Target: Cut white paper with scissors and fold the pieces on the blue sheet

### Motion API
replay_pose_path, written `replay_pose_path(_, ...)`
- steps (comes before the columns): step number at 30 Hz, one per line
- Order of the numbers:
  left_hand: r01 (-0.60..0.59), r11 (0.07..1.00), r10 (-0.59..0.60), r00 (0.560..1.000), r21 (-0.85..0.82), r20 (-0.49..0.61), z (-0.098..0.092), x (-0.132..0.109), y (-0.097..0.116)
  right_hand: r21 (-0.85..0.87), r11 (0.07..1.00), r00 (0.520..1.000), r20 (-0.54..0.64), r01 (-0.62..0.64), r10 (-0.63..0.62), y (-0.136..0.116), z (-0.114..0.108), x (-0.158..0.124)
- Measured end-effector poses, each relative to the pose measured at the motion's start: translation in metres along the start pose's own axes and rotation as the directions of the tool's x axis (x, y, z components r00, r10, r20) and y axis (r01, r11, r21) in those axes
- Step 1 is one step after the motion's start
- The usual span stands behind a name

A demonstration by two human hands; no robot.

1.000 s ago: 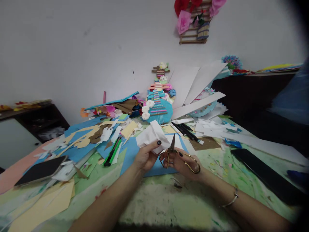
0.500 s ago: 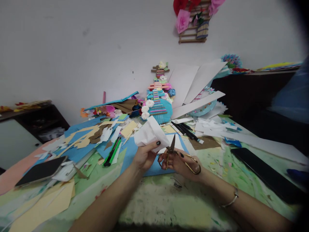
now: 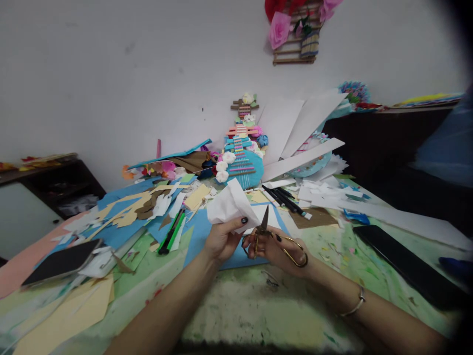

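Note:
My left hand pinches a folded piece of white paper between thumb and fingers, just above the blue sheet on the table. Gold-handled scissors are in my right hand, with fingers through or around the loops. Their dark blades point up and look nearly closed, close beside the paper's right edge. Whether the blades touch the paper I cannot tell. Behind the paper, part of another white sheet lies on the blue one.
Paper scraps and green-black cutters lie to the left, near a dark phone-like slab. Black pens lie behind my right hand. A long black object is at right. Blue guitar-shaped paper craft leans on the wall.
The white paper in my left hand has shifted and turned very slightly to the right. My right hand and the scissors stay almost where they were.

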State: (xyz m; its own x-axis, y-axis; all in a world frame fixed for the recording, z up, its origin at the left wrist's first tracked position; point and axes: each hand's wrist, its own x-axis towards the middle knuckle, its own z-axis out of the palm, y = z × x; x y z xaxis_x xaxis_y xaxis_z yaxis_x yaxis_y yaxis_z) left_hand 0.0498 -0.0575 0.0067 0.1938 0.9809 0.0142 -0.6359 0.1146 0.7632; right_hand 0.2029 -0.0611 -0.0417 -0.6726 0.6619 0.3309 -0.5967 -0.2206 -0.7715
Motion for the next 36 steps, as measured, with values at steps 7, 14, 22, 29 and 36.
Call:
replay_pose_path(7,-0.065,0.998,0.064,0.995,-0.017,-0.080,0.001,-0.001,0.000,-0.004,1.000,1.000,0.003,-0.016,0.016,-0.003,-0.001,0.002)
replay_pose_path(14,-0.086,0.995,0.080,0.992,-0.059,-0.095,0.001,0.001,-0.002,0.026,0.999,0.999,0.000,-0.042,0.042,-0.003,-0.002,0.001)
replay_pose_path(22,-0.097,0.991,0.088,0.992,-0.097,-0.092,0.001,0.001,-0.002,-0.008,1.000,0.998,-0.057,-0.002,0.001,-0.001,0.005,0.003)
replay_pose_path(29,-0.098,0.992,0.090,0.992,-0.084,-0.091,0.001,0.000,-0.002,-0.063,0.997,0.993,-0.112,-0.035,0.028,-0.003,0.012,0.002)
replay_pose_path(36,-0.118,0.990,0.113,0.992,-0.074,-0.063,0.000,0.001,-0.001,-0.168,0.986,0.994,-0.107,-0.012,-0.006,0.003,0.003,-0.001)
